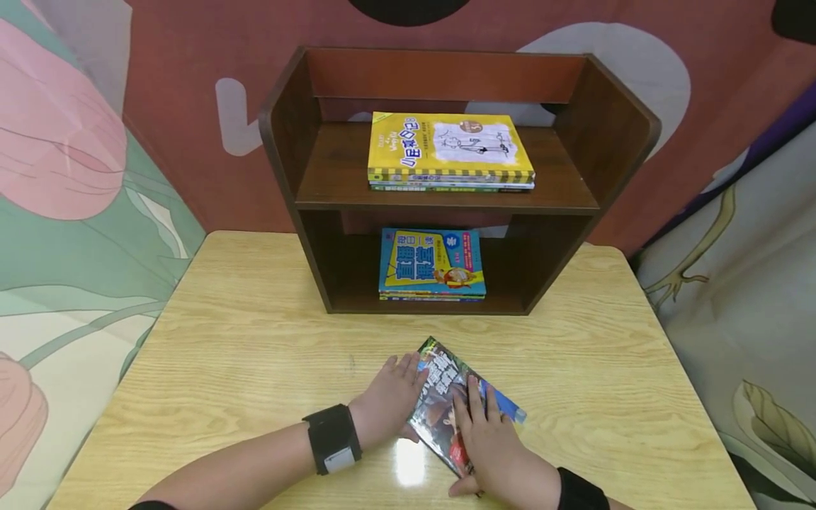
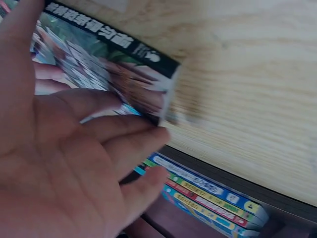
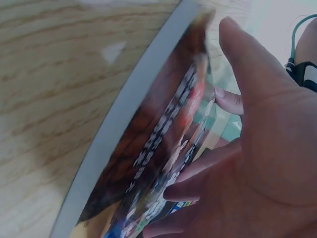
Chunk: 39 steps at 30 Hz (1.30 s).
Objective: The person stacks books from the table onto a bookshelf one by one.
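A book (image 1: pixel 436 414) with a dark, colourful picture cover lies slanted on the table in front of a small bookshelf. My left hand (image 1: pixel 390 397) is at its left edge, fingers stretched out over the upper left border and thumb lower down. Straight fingers of my right hand (image 1: pixel 500 453) rest on the cover's right part, with the thumb by the near corner. In the left wrist view, the left fingers extend loosely beside the book (image 2: pixel 106 54). The right wrist view has the book (image 3: pixel 153 129) tilted in the picture, its pale page edge showing, next to the spread right hand.
The brown two-tier bookshelf (image 1: pixel 446 210) stands at the back of the table (image 1: pixel 242 340). A stack of books with a yellow cover (image 1: pixel 417 145) on top lies on the upper shelf, and a stack topped by a blue and yellow book (image 1: pixel 414 265) on the lower one.
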Each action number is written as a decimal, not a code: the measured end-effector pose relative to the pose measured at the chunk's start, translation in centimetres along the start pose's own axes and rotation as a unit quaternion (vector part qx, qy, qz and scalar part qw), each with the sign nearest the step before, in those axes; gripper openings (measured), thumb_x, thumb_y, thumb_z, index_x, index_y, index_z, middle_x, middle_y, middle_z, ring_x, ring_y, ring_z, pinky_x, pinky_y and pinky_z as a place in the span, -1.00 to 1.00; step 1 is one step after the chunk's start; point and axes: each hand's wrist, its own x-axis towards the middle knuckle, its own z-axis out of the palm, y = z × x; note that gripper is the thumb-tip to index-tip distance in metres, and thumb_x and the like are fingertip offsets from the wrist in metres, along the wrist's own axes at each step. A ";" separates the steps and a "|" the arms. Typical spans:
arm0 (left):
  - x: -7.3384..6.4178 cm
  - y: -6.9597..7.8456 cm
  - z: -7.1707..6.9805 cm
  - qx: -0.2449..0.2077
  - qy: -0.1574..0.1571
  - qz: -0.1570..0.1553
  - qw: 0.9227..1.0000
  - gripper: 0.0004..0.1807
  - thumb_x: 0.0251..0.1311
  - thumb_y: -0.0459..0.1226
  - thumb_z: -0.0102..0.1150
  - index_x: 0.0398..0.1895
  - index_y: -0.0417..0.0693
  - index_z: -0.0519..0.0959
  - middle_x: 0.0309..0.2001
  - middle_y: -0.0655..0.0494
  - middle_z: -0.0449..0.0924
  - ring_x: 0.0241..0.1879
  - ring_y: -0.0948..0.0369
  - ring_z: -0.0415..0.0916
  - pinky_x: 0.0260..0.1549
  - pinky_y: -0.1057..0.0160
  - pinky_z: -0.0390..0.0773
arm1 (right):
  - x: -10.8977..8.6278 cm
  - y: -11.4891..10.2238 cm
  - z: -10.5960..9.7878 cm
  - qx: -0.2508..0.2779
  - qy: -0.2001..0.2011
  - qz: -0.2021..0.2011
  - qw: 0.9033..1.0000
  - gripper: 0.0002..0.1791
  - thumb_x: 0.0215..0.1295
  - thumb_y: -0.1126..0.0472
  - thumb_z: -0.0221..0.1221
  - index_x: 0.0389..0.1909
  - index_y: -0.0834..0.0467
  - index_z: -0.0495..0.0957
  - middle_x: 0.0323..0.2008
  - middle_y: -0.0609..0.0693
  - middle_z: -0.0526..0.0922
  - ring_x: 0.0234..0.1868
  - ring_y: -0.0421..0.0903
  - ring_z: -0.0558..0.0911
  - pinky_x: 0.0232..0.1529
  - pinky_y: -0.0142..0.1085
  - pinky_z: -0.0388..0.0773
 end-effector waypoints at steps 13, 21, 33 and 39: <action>-0.1 1.2 -0.9 0.067 -0.029 -0.080 0.994 0.13 -0.39 0.63 -0.19 0.16 0.09 0.53 0.17 0.05 0.52 0.23 0.05 0.41 0.27 0.09 0.30 | 1.0 1.4 -0.2 -0.006 0.023 0.007 1.000 0.40 -0.40 -0.53 0.24 0.42 0.27 0.07 0.41 0.44 -0.04 0.37 0.44 0.08 0.02 0.11 0.51; -0.5 1.7 -0.6 0.085 0.002 -0.066 0.994 -0.12 -0.36 0.65 -0.23 -0.49 0.17 0.68 -0.31 0.25 0.71 -0.29 0.21 0.62 -0.08 0.18 0.46 | 1.8 2.4 -1.0 0.005 0.030 -0.029 0.999 0.18 -0.22 -0.38 0.28 0.41 0.15 0.15 0.41 0.37 0.06 0.37 0.35 0.16 -0.03 0.08 0.55; -1.7 2.0 -0.2 0.085 0.116 -0.018 0.989 -0.16 0.12 0.45 -0.38 -0.60 -0.02 0.63 -0.52 0.13 0.65 -0.46 0.15 0.61 -0.27 0.23 0.57 | 2.1 2.1 -1.8 0.064 0.026 -0.037 0.997 -0.12 -0.05 0.10 0.24 0.36 0.26 0.22 0.36 0.43 0.13 0.33 0.42 0.19 0.09 0.14 0.46; -1.8 2.2 -0.5 -0.018 0.092 -0.007 0.996 -0.37 0.26 0.18 -0.13 0.03 -0.14 0.57 -0.01 -0.04 0.62 -0.01 0.10 0.58 -0.09 0.17 0.60 | 2.1 1.9 -2.0 0.036 0.075 -0.047 0.995 -0.36 0.13 0.18 0.12 0.28 0.28 0.35 0.28 0.39 0.31 0.25 0.37 0.35 0.18 0.06 0.42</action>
